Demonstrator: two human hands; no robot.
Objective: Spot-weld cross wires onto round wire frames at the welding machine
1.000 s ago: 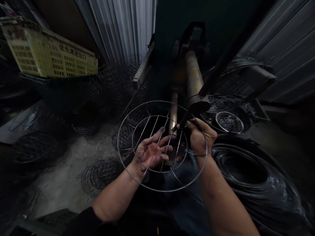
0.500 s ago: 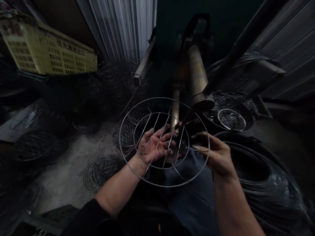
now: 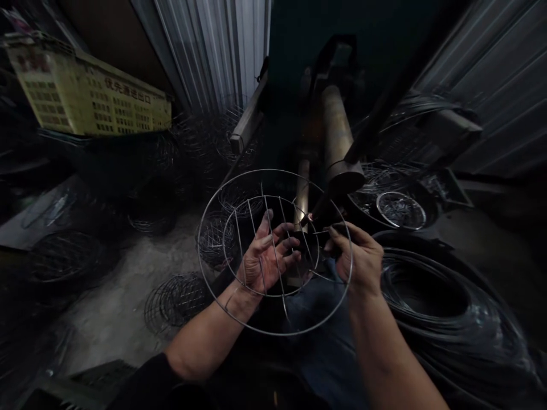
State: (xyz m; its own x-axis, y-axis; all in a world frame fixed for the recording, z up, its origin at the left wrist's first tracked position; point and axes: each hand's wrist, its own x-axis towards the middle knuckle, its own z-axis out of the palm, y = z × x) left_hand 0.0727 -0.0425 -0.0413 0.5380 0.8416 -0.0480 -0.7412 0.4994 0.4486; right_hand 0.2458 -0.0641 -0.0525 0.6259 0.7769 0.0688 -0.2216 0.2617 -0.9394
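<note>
A round wire rack [image 3: 273, 333], two concentric rings with several parallel bars across the inner one, lies tilted in front of me. My left hand [image 3: 269, 256] is under it, palm up with fingers apart and slightly bent, the bars passing over the palm. At the rack's right side my right hand [image 3: 359, 256] pinches a short wire [image 3: 321, 232] that points toward the inner ring. The wire's outer end is hidden by the fingers. Just beyond are a lower brass-coloured post [image 3: 302, 191] and a thick upper metal cylinder [image 3: 337, 128], with a small coppery tip [image 3: 308, 217] between them.
To the right lies a large coil of wire [image 3: 461, 324], with a bowl of small wire pieces [image 3: 401, 209] behind it. Stacked wire racks [image 3: 175, 302] stand on the floor at left. A yellow crate [image 3: 106, 105] is at the upper left.
The rack has shifted slightly left and turned, its bars now leaning the other way. My right hand has moved left and its fingers have closed in on the short wire near the coppery tip.
</note>
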